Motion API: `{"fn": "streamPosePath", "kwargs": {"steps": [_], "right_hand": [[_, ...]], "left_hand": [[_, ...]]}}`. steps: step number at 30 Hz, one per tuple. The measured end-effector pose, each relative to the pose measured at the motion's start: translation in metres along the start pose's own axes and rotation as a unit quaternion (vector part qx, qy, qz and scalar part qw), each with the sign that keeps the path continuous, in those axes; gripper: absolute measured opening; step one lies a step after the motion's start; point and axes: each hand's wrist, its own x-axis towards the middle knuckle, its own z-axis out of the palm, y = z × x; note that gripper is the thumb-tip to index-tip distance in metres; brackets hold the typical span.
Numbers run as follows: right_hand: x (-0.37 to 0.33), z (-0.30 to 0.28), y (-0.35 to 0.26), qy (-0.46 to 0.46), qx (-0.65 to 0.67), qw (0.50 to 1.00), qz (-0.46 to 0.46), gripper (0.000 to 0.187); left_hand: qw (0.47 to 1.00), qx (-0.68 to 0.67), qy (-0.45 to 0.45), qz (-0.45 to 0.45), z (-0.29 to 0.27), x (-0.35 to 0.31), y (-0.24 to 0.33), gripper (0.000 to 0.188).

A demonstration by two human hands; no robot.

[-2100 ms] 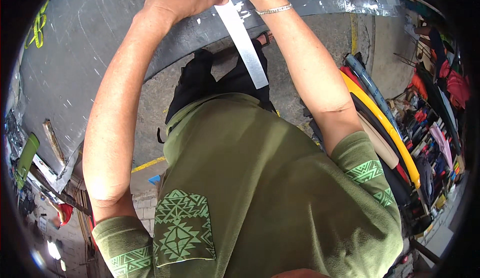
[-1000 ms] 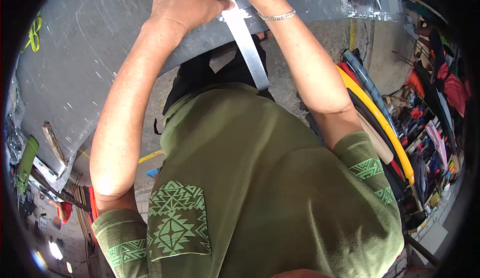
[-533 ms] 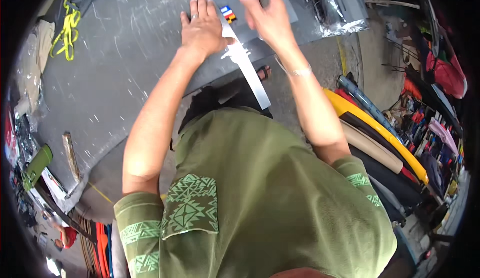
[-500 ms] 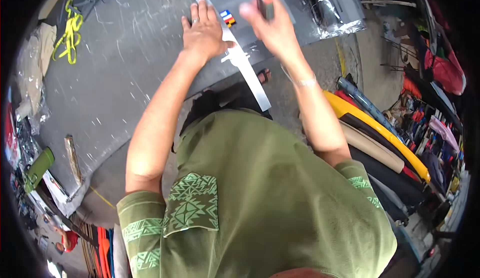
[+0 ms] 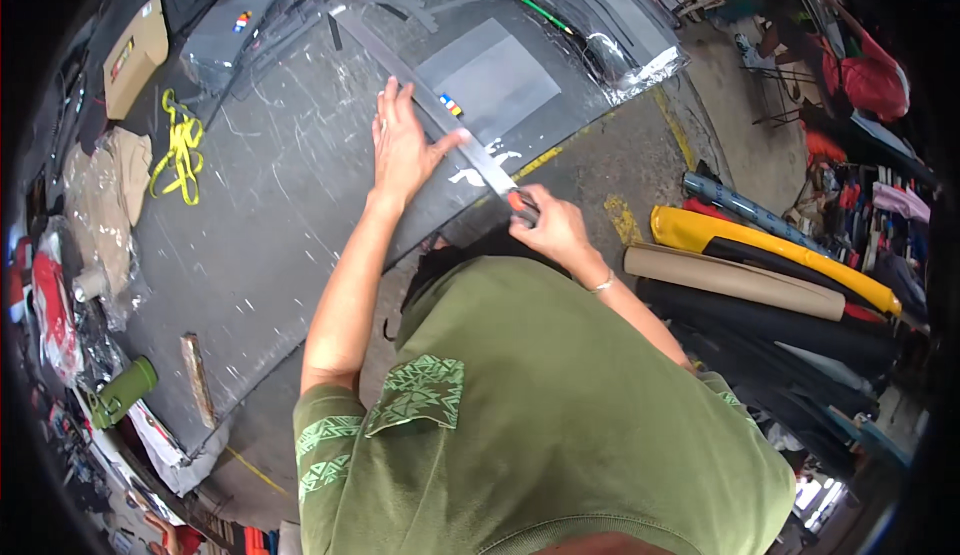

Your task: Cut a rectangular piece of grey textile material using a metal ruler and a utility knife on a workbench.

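Note:
A long metal ruler (image 5: 487, 165) lies slantwise across the dark worktable, its near end by the table's front edge. My left hand (image 5: 398, 150) rests on the tabletop against the ruler, fingers stretched out and the thumb reaching onto the metal. Closed around an orange-and-black utility knife (image 5: 520, 206), my right hand (image 5: 560, 230) is at the ruler's near end. The knife's blade is too small to make out. Along the ruler's right side lies a flat grey sheet (image 5: 505, 80). A small multicoloured tag (image 5: 450, 104) sits at the sheet's edge, close to the ruler.
Yellow strapping (image 5: 180, 150) lies at the table's left. A green pencil (image 5: 546, 15) and plastic-wrapped grey pieces (image 5: 620, 25) are at the far right. Dark strips (image 5: 400, 0) clutter the far edge. Rolls of material, one yellow (image 5: 770, 250), stand right of me.
My right hand has come down from above the grey sheet toward my body, bringing the knife to the ruler's near end. The left hand stays by the ruler. The view has shifted, showing more of the table.

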Motion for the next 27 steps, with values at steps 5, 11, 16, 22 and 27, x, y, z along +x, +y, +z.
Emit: {"fn": "streamPosePath", "kwargs": {"steps": [5,11,16,22,27], "right_hand": [[-0.007,-0.036,0.035,0.063,0.070,0.995,-0.014,0.044],[-0.011,-0.047,0.052,0.135,0.121,0.983,-0.031,0.038],[-0.005,-0.035,0.047,0.150,0.178,0.972,-0.041,0.036],[-0.011,-0.008,0.027,0.148,0.185,0.971,-0.020,0.036],[-0.013,0.018,0.014,0.133,0.191,0.972,-0.024,0.037]], "left_hand": [[0.991,0.095,-0.040,0.085,-0.006,-0.018,-0.020,0.063],[0.961,0.222,-0.132,0.095,-0.012,-0.062,0.046,0.051],[0.967,0.220,-0.048,0.119,-0.013,-0.047,0.010,0.060],[0.968,0.249,0.011,0.038,0.010,-0.039,0.004,0.065],[0.979,0.197,0.015,-0.039,0.030,-0.036,0.028,0.048]]}}
